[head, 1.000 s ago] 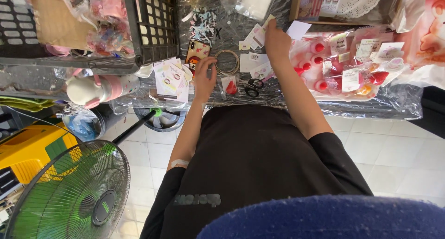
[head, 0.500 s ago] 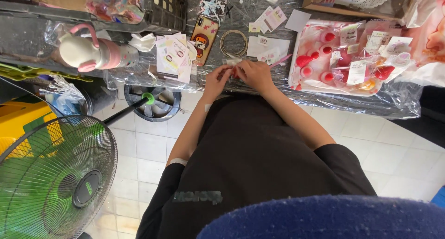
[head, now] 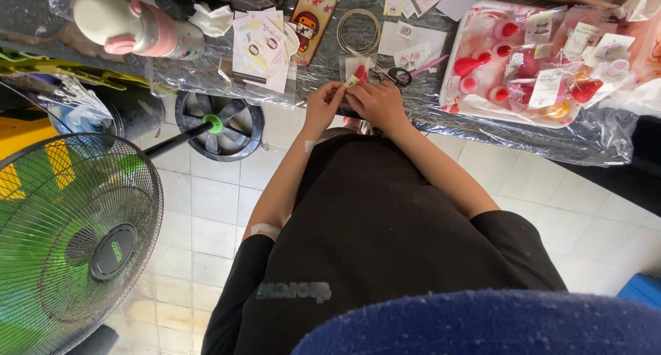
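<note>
With both arms now drawn back in from the far side of the desk, the left hand (head: 322, 106) and the right hand (head: 375, 101) meet at the near edge of the plastic-covered desk (head: 206, 79), right over the black lap. Where a moment ago the right reached out toward the loose white cards, both sets of fingers now pinch closed on a small red piece with a pale paper tag (head: 355, 78), held just above the desk edge; so the piece is in hand and being fiddled with close up. Down to the left stands the green wire-caged floor fan (head: 72, 238). Just beyond the hands lie the pink-handled scissors (head: 403, 72), then a coil of tan cord (head: 358, 31) and a cartoon-cased phone (head: 312, 14). Farther right sits the clear tray of red and pink packaged trinkets (head: 537, 59), untouched.
</note>
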